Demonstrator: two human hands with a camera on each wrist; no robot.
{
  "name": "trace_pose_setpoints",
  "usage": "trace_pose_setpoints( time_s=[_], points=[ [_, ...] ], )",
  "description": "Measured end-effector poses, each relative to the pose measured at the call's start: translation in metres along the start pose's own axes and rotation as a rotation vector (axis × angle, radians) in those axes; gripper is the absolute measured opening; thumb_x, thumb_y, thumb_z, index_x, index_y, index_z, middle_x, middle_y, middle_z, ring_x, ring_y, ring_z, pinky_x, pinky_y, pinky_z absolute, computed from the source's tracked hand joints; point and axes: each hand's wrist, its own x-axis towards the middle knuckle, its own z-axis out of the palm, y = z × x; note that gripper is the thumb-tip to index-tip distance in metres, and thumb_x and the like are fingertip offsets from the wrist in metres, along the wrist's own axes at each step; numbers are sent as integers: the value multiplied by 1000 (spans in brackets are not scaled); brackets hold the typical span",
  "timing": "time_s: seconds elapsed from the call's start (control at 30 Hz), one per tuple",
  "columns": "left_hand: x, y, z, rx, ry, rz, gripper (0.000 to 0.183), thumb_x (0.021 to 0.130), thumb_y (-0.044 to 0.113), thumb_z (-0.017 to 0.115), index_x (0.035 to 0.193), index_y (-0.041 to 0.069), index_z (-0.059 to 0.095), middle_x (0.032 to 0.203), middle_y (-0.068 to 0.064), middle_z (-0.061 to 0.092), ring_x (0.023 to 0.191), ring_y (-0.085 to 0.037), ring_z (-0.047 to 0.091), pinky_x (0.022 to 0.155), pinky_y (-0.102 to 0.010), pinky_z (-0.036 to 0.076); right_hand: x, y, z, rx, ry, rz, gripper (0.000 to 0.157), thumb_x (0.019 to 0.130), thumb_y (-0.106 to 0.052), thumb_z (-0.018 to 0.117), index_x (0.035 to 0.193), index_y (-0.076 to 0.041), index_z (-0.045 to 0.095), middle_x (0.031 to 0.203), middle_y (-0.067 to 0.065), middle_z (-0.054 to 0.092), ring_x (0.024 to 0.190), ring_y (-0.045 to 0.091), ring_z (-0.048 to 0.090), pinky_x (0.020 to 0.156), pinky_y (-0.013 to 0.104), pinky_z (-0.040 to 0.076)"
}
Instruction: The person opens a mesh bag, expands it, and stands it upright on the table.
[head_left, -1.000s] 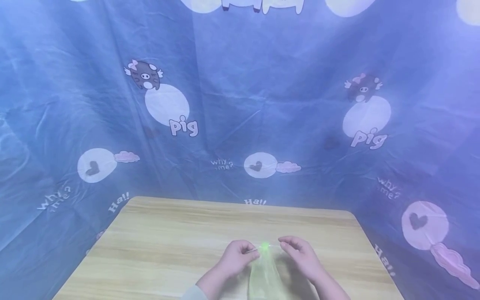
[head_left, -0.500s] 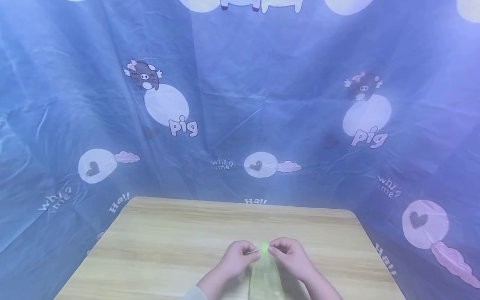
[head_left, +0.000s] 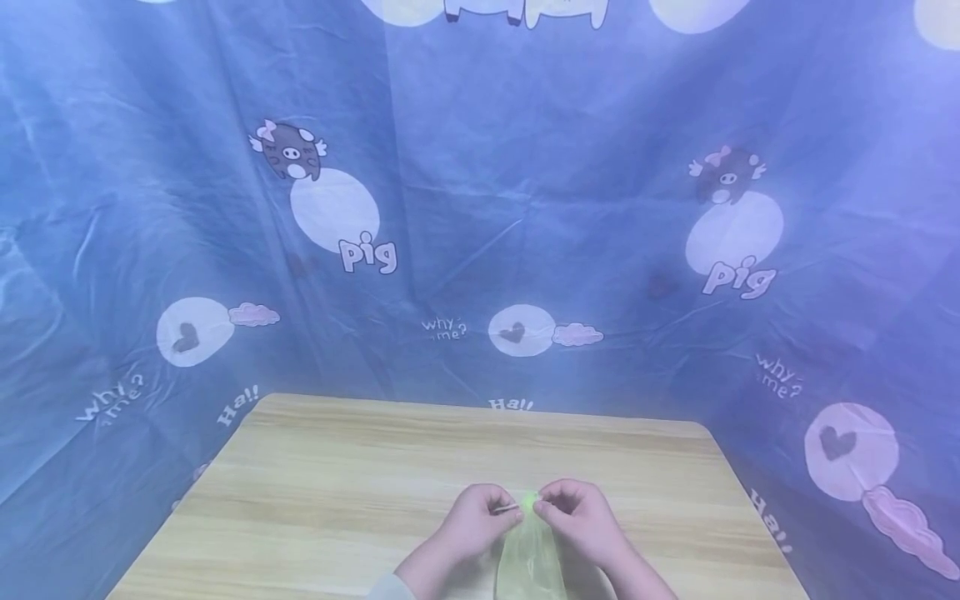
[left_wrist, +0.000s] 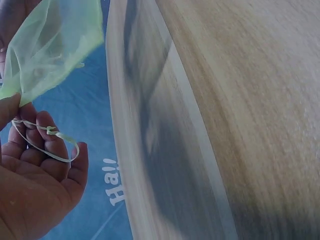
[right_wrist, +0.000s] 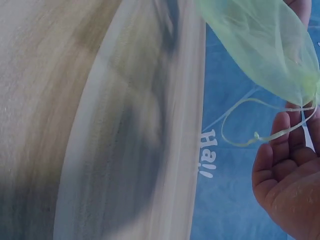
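Note:
A pale green sheer drawstring pouch [head_left: 531, 562] hangs from its gathered neck between both hands, over the table's near part. My left hand [head_left: 474, 521] pinches the neck between thumb and finger from the left. In the left wrist view, a thin knotted cord loop [left_wrist: 50, 130] lies across the curled fingers of that hand. From the right, my right hand [head_left: 579, 515] pinches the same neck, thumb and finger close to the left fingertips. Another cord loop [right_wrist: 257, 135] sticks out beside the right fingers in the right wrist view. The pouch's lower end is cut off in the head view.
Under the hands is a light wood-grain table [head_left: 322, 483] with rounded far corners. Blue cloth [head_left: 465, 242] printed with pigs, clouds and lettering hangs behind it and along both sides.
One second ago the right hand stood apart from the neck with a cord stretched towards it. It moved left and took hold at the neck. The left hand stayed nearly in place.

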Motion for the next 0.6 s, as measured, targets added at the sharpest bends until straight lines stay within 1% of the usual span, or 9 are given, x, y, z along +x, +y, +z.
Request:
trace_pose_setpoints(
  time_s=[0.07,0.2,0.27,0.33,0.43,0.5,0.53,0.6],
  points=[
    [0,0,1,2,-1,5,12,95,14,76,91,4,72,86,3,71,88,-12,65,93,-53,57,0,0,2,-3,17,14,7,96,-3,72,98,3,74,96,11,77,86,11,70,80,28,57],
    [0,-2,2,8,-4,4,10,94,15,78,89,8,72,85,5,71,83,-10,63,87,-43,58,0,-2,5,-23,73,61,7,96,-2,70,95,2,75,92,9,77,84,12,69,82,28,55],
    [-1,-2,3,18,-6,7,10,94,16,79,89,10,72,86,6,72,85,-10,64,89,-45,57,-1,-2,6,-27,94,80,7,96,-2,69,94,2,75,90,8,77,83,13,69,84,28,54],
    [-1,-1,3,13,-10,16,10,94,17,78,92,9,73,89,6,72,89,-11,65,90,-45,58,-1,-2,7,-21,106,93,7,96,-2,69,94,2,75,90,8,77,83,13,69,85,28,54],
    [0,2,4,-13,-5,23,13,96,20,76,102,9,73,91,4,70,85,-11,64,83,-38,59,-1,-1,8,-17,112,100,7,96,-1,69,93,3,74,89,8,76,82,11,67,84,28,54],
    [2,3,5,-44,13,32,18,97,20,75,109,7,72,92,4,68,81,-9,62,75,-28,57,-1,0,9,-20,107,103,7,97,-1,69,94,3,74,88,8,75,80,11,65,85,28,54],
    [3,3,6,-53,28,34,19,97,20,75,111,7,72,92,4,67,79,-8,59,71,-24,53,-1,0,10,-24,106,105,7,98,-2,69,94,3,73,89,7,75,80,10,65,85,27,54],
    [5,3,8,-60,56,29,19,98,20,75,111,7,73,93,5,69,79,-8,60,72,-24,53,-1,1,11,-37,97,110,8,99,-3,68,95,2,73,89,6,75,80,10,65,87,28,53]
  ],
)
